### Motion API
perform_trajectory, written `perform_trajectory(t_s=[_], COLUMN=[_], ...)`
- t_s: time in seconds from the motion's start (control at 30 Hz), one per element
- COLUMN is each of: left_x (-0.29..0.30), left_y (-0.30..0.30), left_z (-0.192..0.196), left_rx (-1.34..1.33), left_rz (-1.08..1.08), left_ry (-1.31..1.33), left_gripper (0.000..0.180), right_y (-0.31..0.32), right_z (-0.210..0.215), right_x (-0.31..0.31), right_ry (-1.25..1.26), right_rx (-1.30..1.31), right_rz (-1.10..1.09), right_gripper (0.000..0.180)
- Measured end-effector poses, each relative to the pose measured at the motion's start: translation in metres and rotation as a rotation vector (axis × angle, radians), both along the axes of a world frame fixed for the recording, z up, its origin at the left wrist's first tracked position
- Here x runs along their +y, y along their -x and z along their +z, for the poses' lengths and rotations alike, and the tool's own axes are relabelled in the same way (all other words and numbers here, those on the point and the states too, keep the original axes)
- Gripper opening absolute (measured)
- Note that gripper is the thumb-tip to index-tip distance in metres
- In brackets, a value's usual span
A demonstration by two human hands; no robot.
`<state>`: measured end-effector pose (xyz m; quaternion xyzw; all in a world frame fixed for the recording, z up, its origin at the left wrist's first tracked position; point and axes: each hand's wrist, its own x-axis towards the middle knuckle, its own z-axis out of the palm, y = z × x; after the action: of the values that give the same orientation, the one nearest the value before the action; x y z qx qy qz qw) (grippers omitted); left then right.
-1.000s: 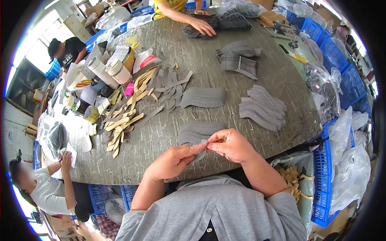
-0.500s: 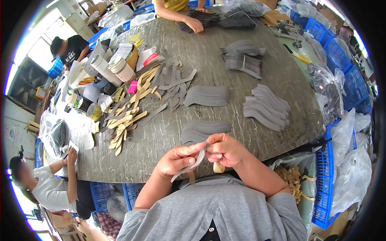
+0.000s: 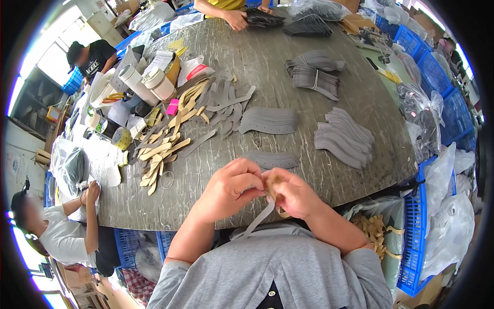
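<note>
My left hand [image 3: 229,188] and my right hand [image 3: 290,193] meet at the near edge of the table, thumbs and fingertips pinched close together. A thin grey strip [image 3: 260,219] hangs from the left fingertips toward my lap. In the right fingers is a tan strip [image 3: 273,188], its upper part against the grey strip's top end; its lower end curls below the hand. The fingers hide where the two strips meet. Just beyond my hands lies a stack of grey curved pieces [image 3: 270,159], partly covered by the left hand.
Farther out lie more grey stacks [image 3: 268,121] [image 3: 343,136] and a banded bundle [image 3: 315,77]. Loose tan strips [image 3: 159,154] and grey strips [image 3: 226,103] are heaped left, beside jars [image 3: 158,85] and tape. A blue crate [image 3: 411,242] stands right. Other people work at the far and left sides.
My left hand has turned over, from palm up under the grey strip to pinching near its top. The tan strip has come up between my hands. The grey strip now hangs more steeply.
</note>
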<state>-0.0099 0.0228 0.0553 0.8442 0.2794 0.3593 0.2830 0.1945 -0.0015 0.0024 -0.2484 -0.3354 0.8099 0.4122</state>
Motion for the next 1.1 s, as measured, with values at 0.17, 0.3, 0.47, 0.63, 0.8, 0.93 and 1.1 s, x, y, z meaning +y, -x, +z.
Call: perform_trajectory(t_s=[0.17, 0.3, 0.47, 0.63, 0.8, 0.93, 1.1], left_x=[0.032, 0.033, -0.003, -0.012, -0.016, -0.021, -0.022], left_y=[0.023, 0.028, 0.029, 0.033, 0.04, 0.044, 0.044], left_z=[-0.04, -0.078, -0.087, -0.084, -0.064, -0.067, -0.062], left_rx=[-0.157, -0.017, -0.307, -0.459, -0.35, -0.328, -0.076], left_rz=[0.241, 0.404, 0.435, 0.427, 0.449, 0.485, 0.617], left_ry=[0.745, 1.155, 1.274, 1.207, 1.151, 1.101, 0.942], left_gripper=[0.009, 0.014, 0.015, 0.01, 0.011, 0.012, 0.013], right_y=[-0.063, -0.197, -0.328, -0.309, -0.13, -0.065, -0.044], right_z=[0.002, -0.017, -0.079, -0.102, -0.01, -0.035, -0.046], right_x=[-0.003, -0.045, -0.158, -0.163, -0.053, -0.017, -0.006], right_ry=[0.127, -0.075, 0.541, 0.042, -0.251, -0.175, -0.188], right_rx=[0.291, -0.123, -1.477, -1.776, -0.855, -0.324, -0.583], right_rz=[-0.547, -0.538, -0.047, -0.383, -0.523, -0.27, -0.308], right_gripper=[0.01, 0.006, 0.008, 0.016, 0.008, 0.017, 0.013])
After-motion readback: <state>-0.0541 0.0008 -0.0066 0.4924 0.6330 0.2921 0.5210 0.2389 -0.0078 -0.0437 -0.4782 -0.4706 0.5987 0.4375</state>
